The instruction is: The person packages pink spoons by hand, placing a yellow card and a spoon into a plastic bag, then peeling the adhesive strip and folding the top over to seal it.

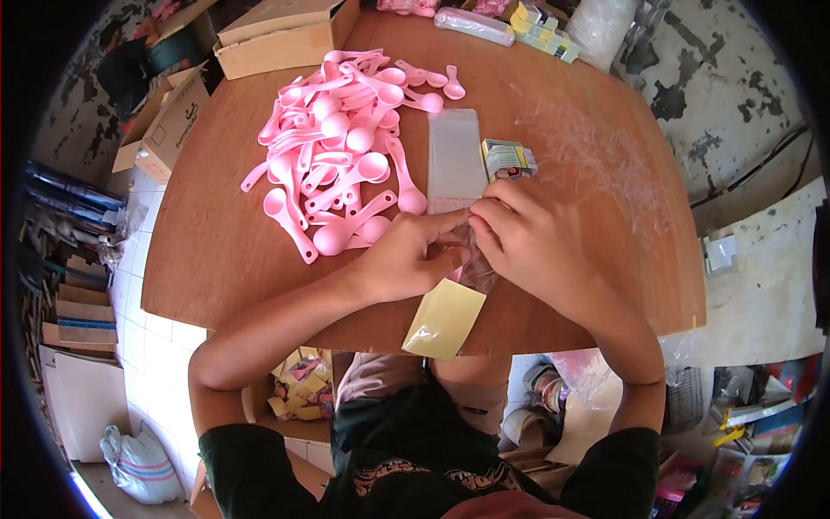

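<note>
My left hand [405, 258] is closed around a clear plastic bag [481, 270] just above the table's front edge. A yellow card [445, 320] sits in the lower part of the bag, and a bit of pink shows beside it, mostly hidden by my fingers. At the bag's upper end, the fingers of my right hand [538, 246] pinch together close to my left fingertips. Beyond my hands lies a stack of flat clear bags [454, 156], with a small stack of printed cards [508, 160] to its right. Many pink measuring spoons [333, 130] are heaped to the left.
Thin clear plastic strips [609, 160] are scattered over the table's right side. A cardboard box [281, 39] stands at the back left. Packs and a plastic roll line the far edge. Below the table, a carton [303, 385] holds several yellow-carded packets. Another person [125, 69] is at far left.
</note>
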Demonstrator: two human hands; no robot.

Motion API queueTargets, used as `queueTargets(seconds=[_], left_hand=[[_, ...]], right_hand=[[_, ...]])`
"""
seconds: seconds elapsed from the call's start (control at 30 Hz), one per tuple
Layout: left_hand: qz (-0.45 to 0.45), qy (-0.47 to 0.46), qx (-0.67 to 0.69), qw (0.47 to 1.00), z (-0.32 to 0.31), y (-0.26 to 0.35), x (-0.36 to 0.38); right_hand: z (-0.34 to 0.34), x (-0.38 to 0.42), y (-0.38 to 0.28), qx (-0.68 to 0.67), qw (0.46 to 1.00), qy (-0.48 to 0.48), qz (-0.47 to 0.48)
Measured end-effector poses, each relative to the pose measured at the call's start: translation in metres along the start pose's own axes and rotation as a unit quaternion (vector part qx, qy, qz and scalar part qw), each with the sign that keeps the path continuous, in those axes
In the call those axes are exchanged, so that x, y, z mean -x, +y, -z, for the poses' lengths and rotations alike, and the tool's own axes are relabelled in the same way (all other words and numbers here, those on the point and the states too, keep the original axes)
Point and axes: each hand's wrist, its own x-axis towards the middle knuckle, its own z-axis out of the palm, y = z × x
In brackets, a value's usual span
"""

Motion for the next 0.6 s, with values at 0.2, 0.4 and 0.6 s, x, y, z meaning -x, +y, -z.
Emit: queueTargets(seconds=[0.2,0.4,0.6], left_hand=[[0.043,-0.040,-0.046,0.997,0.003,0.007,0.000],[0.003,-0.036,-0.020,0.999,0.002,0.007,0.000],[0.003,-0.010,0.014,1.000,0.001,0.003,0.000]], right_hand=[[-0.013,0.002,-0.004,0.074,0.996,-0.050,0.022],[-0.019,-0.005,0.007,-0.017,1.000,-0.009,-0.012],[-0.017,-0.007,0.021,-0.263,0.950,-0.035,-0.162]])
